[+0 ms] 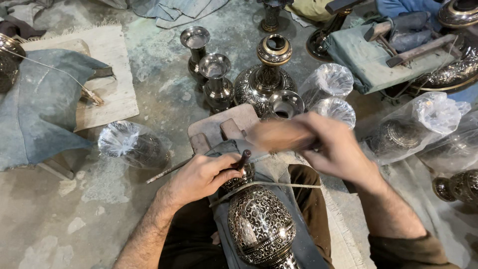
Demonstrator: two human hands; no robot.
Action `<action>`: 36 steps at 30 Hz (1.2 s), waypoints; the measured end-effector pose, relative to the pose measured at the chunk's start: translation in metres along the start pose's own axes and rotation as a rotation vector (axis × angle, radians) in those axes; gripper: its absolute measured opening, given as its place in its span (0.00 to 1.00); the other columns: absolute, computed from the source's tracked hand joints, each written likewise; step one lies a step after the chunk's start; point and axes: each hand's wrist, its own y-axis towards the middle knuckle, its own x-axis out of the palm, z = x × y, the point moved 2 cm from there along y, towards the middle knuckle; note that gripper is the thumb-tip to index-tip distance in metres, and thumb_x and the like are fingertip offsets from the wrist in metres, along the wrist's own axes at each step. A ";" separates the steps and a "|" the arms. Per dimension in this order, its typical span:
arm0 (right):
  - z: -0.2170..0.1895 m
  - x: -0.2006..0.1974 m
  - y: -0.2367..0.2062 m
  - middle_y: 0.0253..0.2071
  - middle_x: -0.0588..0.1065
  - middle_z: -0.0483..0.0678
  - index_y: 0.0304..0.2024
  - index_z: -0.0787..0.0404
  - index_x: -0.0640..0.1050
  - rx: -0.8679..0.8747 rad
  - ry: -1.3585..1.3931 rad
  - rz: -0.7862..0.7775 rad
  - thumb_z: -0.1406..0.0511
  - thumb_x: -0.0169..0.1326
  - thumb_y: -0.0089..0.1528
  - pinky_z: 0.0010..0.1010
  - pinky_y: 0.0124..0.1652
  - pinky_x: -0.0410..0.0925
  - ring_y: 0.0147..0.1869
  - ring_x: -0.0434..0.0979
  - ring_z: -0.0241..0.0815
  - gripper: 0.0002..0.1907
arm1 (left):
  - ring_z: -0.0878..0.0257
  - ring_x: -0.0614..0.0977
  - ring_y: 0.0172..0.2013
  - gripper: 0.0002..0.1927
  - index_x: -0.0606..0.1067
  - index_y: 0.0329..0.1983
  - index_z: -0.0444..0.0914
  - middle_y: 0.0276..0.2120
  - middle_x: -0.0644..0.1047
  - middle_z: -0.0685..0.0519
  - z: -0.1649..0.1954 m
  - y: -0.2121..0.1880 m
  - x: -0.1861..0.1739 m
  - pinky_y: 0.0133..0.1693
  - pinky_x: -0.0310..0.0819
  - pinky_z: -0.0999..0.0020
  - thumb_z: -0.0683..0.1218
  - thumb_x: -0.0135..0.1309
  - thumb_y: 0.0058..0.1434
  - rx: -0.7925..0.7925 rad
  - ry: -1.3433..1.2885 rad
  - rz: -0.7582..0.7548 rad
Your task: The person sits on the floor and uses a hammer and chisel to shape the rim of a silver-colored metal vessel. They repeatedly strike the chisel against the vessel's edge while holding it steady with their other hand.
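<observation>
The left hand was closed around a dark punch set against the neck of the engraved metal vase lying across the person's lap, while the right hand gripped a wooden mallet too blurred to make out clearly. On the floor stood three small open vases, apparently empty, and one large engraved vase. Four clear plastic bags each held metalware, and more pieces were cut off at the right edge.

The engraved vase at lower centre is glossy dark metal. Upper-centre goblets gleam silvery; clear plastic bags crinkle at right
</observation>
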 end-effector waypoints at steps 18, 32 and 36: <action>-0.001 -0.009 0.006 0.39 0.80 0.51 0.52 0.61 0.73 -0.109 -0.196 0.015 0.68 0.63 0.49 0.40 0.40 0.74 0.42 0.83 0.48 0.28 | 0.57 0.90 0.43 0.16 0.77 0.54 0.37 0.42 0.86 0.48 0.005 0.005 -0.005 0.42 0.85 0.64 0.48 0.60 0.65 -0.015 -0.154 0.047; 0.051 0.020 -0.012 0.40 0.80 0.51 0.45 0.62 0.76 0.019 0.481 0.147 0.63 0.66 0.63 0.33 0.45 0.80 0.43 0.85 0.41 0.14 | 0.50 0.89 0.36 0.17 0.75 0.53 0.37 0.37 0.85 0.44 0.031 0.010 -0.001 0.35 0.82 0.57 0.49 0.60 0.65 -0.091 0.018 0.113; 0.049 0.018 -0.001 0.33 0.80 0.47 0.41 0.59 0.79 0.045 -0.015 0.044 0.67 0.67 0.51 0.32 0.35 0.75 0.35 0.84 0.39 0.16 | 0.47 0.88 0.37 0.16 0.75 0.52 0.36 0.37 0.84 0.43 0.033 0.009 -0.003 0.36 0.81 0.56 0.48 0.60 0.65 -0.060 0.038 0.120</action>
